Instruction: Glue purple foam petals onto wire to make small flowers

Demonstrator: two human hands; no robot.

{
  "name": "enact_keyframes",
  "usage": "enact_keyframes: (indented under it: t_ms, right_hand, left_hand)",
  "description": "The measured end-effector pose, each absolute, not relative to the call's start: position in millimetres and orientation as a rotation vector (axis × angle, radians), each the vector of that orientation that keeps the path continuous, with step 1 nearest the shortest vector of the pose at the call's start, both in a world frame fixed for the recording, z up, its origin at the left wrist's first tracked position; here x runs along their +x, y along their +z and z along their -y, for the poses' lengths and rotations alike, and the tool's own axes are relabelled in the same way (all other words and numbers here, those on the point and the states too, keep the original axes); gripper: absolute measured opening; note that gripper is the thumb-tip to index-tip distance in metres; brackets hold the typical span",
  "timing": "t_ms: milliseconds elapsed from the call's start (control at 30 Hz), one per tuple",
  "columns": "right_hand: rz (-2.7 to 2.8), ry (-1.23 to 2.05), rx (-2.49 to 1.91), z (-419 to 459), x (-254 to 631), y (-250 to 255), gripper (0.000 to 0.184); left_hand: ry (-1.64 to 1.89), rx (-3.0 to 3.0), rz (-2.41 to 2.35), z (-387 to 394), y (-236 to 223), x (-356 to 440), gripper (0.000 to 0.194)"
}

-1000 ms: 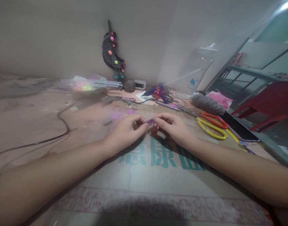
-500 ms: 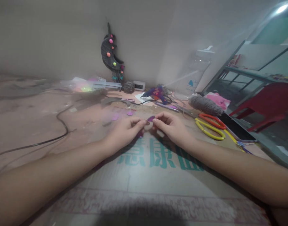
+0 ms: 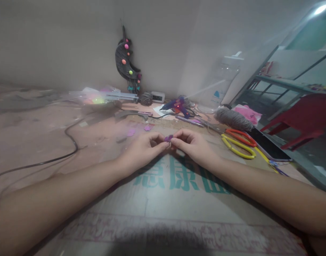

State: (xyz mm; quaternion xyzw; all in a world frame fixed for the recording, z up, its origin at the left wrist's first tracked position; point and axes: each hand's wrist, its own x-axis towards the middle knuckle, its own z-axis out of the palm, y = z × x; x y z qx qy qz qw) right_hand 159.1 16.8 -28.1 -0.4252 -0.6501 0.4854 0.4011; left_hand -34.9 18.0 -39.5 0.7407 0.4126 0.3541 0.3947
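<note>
A small purple piece (image 3: pixel 168 138), thin and petal-like, is pinched between the fingertips of both hands above the cardboard sheet (image 3: pixel 163 206) with green lettering. My left hand (image 3: pixel 149 145) grips its left side between thumb and forefinger. From the right, my right hand (image 3: pixel 191 143) holds the other edge the same way, and the two thumbs nearly meet. The fingertips partly cover the piece. Small purple scraps (image 3: pixel 147 128) lie just beyond my left hand.
Beyond the hands are a glue gun (image 3: pixel 176 106) with a red light and a gray yarn ball (image 3: pixel 146 99). To the right lie scissors (image 3: pixel 239 146) with orange and yellow handles, a phone (image 3: pixel 269 144) and gray yarn (image 3: pixel 233 119). A black cord (image 3: pixel 75 142) curves at left.
The fingertips of both hands have come closer together. More of the purple piece shows above them, and its shape now looks folded or lobed.
</note>
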Motion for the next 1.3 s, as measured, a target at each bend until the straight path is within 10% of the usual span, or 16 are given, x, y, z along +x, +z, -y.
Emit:
enact_keyframes:
  t_ms: [1300]
  right_hand:
    - [1.641,1.333,-1.019,-14.3,155.3,-27.6,0.031]
  left_hand:
    - [0.991,2.075,-1.206,-13.8,-30.9,-37.4,0.022]
